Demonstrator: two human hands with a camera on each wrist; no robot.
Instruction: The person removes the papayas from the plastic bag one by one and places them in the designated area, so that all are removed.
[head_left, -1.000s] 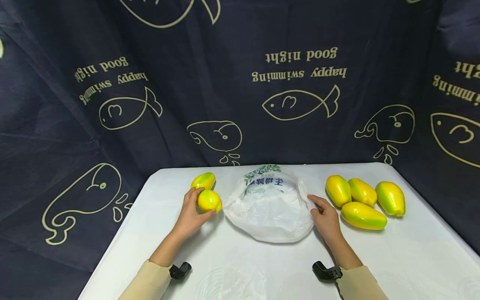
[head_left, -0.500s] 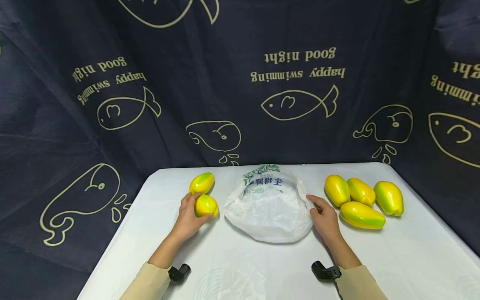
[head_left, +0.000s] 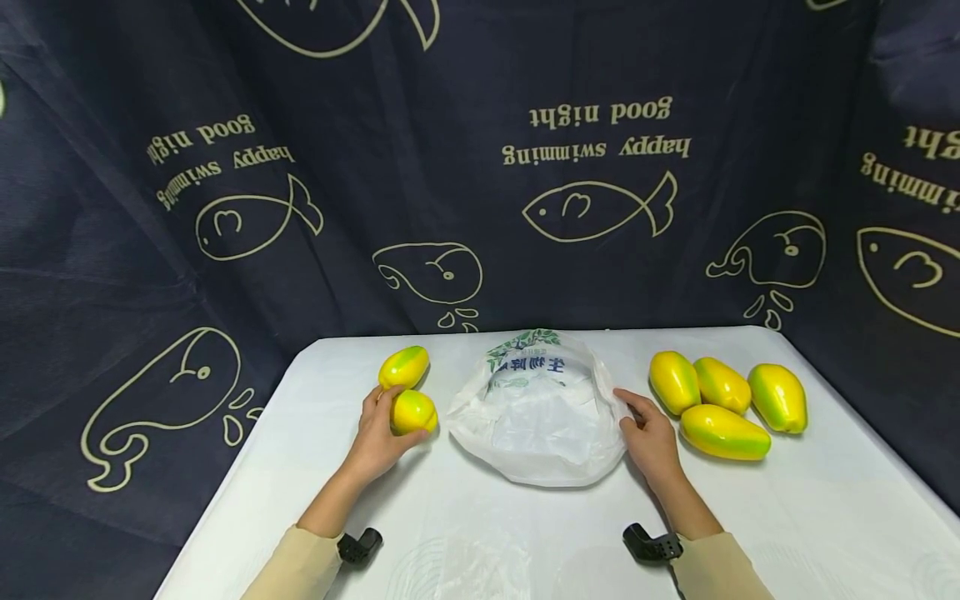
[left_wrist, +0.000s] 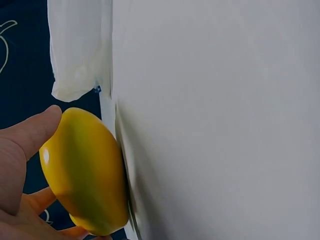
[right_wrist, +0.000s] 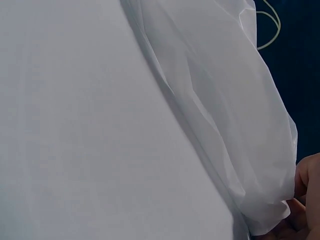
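My left hand (head_left: pixel 377 440) curls its thumb and fingers round a yellow-green papaya (head_left: pixel 412 412), which sits low over the white table. In the left wrist view the thumb lies at the top of this papaya (left_wrist: pixel 85 170) and the other fingers reach behind it. A second papaya (head_left: pixel 403 367) lies just beyond. Right of them a white plastic bag (head_left: pixel 540 467) with green and blue print stands with its mouth spread wide. My right hand (head_left: pixel 651 437) pinches the bag's right edge; the right wrist view shows the fingers at the crumpled plastic (right_wrist: pixel 265 215).
Several more papayas (head_left: pixel 725 432) lie grouped at the right of the white table (head_left: pixel 570 550). A dark curtain (head_left: pixel 480 167) with fish drawings and lettering hangs behind the table's far edge.
My left hand has moved the papaya slightly left and toward me, lower over the table, apart from the overlap with the second papaya. The right hand and bag stay put.
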